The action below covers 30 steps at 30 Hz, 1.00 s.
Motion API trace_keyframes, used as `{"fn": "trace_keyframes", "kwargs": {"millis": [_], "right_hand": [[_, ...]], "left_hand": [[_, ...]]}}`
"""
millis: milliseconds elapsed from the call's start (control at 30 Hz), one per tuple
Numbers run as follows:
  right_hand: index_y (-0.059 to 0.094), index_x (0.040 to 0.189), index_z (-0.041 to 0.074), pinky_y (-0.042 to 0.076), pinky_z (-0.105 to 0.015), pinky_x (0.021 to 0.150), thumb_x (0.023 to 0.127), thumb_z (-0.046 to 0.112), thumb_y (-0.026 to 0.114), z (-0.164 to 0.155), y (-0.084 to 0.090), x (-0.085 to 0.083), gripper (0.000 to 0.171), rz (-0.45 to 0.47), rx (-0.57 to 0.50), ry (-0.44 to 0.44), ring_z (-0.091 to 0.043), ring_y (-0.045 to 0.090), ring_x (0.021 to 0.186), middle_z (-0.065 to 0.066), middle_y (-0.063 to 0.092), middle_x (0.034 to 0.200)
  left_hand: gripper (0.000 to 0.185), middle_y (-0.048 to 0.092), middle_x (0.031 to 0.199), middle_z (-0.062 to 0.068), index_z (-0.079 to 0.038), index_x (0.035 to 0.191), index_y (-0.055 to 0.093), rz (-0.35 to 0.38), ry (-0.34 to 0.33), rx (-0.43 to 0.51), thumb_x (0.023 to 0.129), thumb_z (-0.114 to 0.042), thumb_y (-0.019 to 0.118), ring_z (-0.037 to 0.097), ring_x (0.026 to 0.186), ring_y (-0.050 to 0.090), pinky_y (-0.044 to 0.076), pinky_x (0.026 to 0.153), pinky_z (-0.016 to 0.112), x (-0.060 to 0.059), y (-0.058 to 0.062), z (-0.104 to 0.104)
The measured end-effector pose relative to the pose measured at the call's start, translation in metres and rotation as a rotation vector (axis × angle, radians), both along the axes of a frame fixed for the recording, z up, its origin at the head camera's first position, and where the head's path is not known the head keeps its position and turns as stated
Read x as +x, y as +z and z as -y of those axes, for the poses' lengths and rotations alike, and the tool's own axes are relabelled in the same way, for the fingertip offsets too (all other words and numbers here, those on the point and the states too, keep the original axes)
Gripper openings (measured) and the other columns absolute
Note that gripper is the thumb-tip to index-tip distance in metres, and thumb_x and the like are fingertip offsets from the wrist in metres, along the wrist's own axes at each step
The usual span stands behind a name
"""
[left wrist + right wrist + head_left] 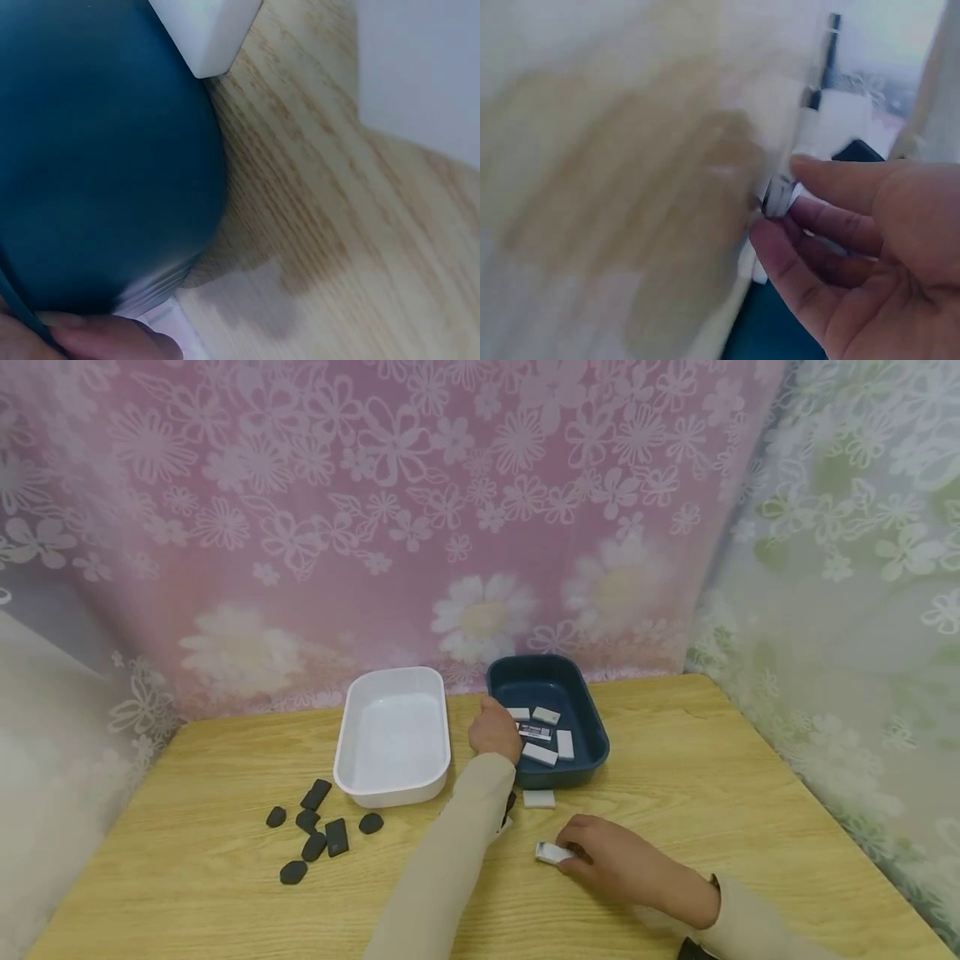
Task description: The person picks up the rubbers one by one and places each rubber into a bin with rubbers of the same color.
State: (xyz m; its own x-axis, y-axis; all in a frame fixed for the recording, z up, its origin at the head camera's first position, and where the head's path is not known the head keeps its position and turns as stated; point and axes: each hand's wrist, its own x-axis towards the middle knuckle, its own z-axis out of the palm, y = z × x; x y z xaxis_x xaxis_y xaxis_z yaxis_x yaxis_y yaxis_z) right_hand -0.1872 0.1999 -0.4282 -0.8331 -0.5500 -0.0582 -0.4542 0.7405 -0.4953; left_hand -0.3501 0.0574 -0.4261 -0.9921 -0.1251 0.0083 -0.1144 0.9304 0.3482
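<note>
My left hand (pixel 495 731) grips the left rim of a dark blue tub (pixel 592 760); in the left wrist view the rim runs between its fingers (pixel 112 335). Inside that tub lie several white erasers (pixel 540 754), one with a dark printed sleeve (pixel 536 732). Another white eraser (pixel 538 799) lies on the table just in front of the tub. Nearer the front, my right hand (pixel 618 864) pinches a white eraser (pixel 552 853) between thumb and fingertips; the right wrist view shows this eraser (pixel 780 196) blurred and partly covered.
Left of the blue tub stands a white tub (pixel 393 735) with nothing visible in it. Several dark stone-like pieces (pixel 293 872) and dark rectangular blocks (pixel 337 837) lie on the wooden table (pixel 225 860) at the left. A flowered curtain (pixel 420 527) hangs behind.
</note>
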Motion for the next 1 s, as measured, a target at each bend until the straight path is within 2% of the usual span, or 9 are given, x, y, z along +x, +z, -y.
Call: {"fn": "trace_keyframes", "kwargs": {"millis": [100, 167, 300, 467, 567, 667, 833, 1000], "right_hand": [[0.068, 0.101, 0.014, 0.047, -0.026, 0.066, 0.09, 0.023, 0.067, -0.005, 0.009, -0.004, 0.014, 0.053, -0.058, -0.031, -0.001, 0.052, 0.074, 0.014, 0.058, 0.087], [0.068, 0.103, 0.013, 0.048, -0.026, 0.065, 0.091, 0.024, 0.066, -0.009, 0.019, -0.009, 0.016, 0.044, -0.094, -0.045, -0.002, 0.054, 0.075, 0.014, 0.059, 0.087], [0.068, 0.105, 0.011, 0.051, -0.027, 0.068, 0.092, 0.019, 0.065, -0.021, 0.042, -0.028, 0.016, -0.069, -0.17, -0.087, -0.005, 0.057, 0.078, 0.011, 0.06, 0.088], [0.066, 0.112, 0.005, 0.052, -0.038, 0.074, 0.094, 0.021, 0.062, -0.038, 0.059, -0.073, 0.024, -0.215, -0.179, -0.241, -0.018, 0.062, 0.086, -0.001, 0.065, 0.095], [0.059, 0.12, -0.001, 0.051, -0.044, 0.075, 0.095, 0.022, 0.061, -0.041, 0.055, -0.103, 0.034, -0.261, -0.142, -0.313, -0.025, 0.063, 0.088, -0.009, 0.066, 0.097], [0.055, 0.124, -0.004, 0.051, -0.044, 0.072, 0.095, 0.018, 0.061, -0.037, 0.044, -0.127, 0.038, -0.31, -0.079, -0.324, -0.027, 0.064, 0.083, -0.013, 0.066, 0.093], [0.061, 0.112, -0.004, 0.051, -0.041, 0.064, 0.091, 0.014, 0.065, -0.026, 0.034, -0.153, 0.028, -0.334, 0.05, -0.326, -0.022, 0.061, 0.069, -0.011, 0.065, 0.083], [0.063, 0.103, -0.004, 0.05, -0.043, 0.064, 0.089, 0.011, 0.067, -0.016, 0.034, -0.172, 0.021, -0.348, 0.152, -0.293, -0.025, 0.061, 0.07, -0.014, 0.065, 0.085]], "left_hand": [[0.032, 0.069, 0.087, 0.013, -0.002, 0.108, 0.045, 0.0, 0.008, 0.0, 0.089, -0.019, 0.064, 0.022, 0.076, 0.068, 0.054, 0.063, 0.035, 0.001, -0.002, -0.001], [0.03, 0.069, 0.087, 0.013, -0.003, 0.107, 0.045, -0.009, 0.014, 0.001, 0.089, -0.018, 0.064, 0.022, 0.076, 0.068, 0.054, 0.062, 0.035, 0.001, -0.003, -0.002], [0.028, 0.069, 0.087, 0.013, -0.003, 0.107, 0.046, -0.01, 0.023, 0.006, 0.09, -0.018, 0.063, 0.023, 0.076, 0.068, 0.054, 0.062, 0.036, -0.001, -0.002, -0.002], [0.03, 0.069, 0.088, 0.012, -0.003, 0.107, 0.045, 0.013, 0.036, 0.024, 0.089, -0.018, 0.065, 0.023, 0.079, 0.067, 0.054, 0.064, 0.036, -0.001, 0.002, 0.0], [0.029, 0.069, 0.087, 0.012, -0.004, 0.106, 0.046, -0.005, 0.047, 0.018, 0.089, -0.017, 0.065, 0.023, 0.078, 0.068, 0.054, 0.064, 0.036, 0.0, 0.003, 0.001], [0.029, 0.069, 0.085, 0.01, -0.004, 0.105, 0.046, -0.015, 0.05, -0.012, 0.089, -0.019, 0.066, 0.021, 0.075, 0.067, 0.053, 0.062, 0.035, 0.002, 0.003, 0.001], [0.032, 0.069, 0.083, 0.009, -0.005, 0.103, 0.046, -0.016, 0.045, -0.023, 0.087, -0.021, 0.069, 0.02, 0.075, 0.067, 0.053, 0.061, 0.033, 0.003, 0.001, 0.0], [0.029, 0.069, 0.084, 0.01, -0.005, 0.102, 0.046, -0.023, 0.05, -0.013, 0.089, -0.02, 0.066, 0.02, 0.076, 0.067, 0.053, 0.062, 0.034, 0.0, 0.001, 0.0]]}}
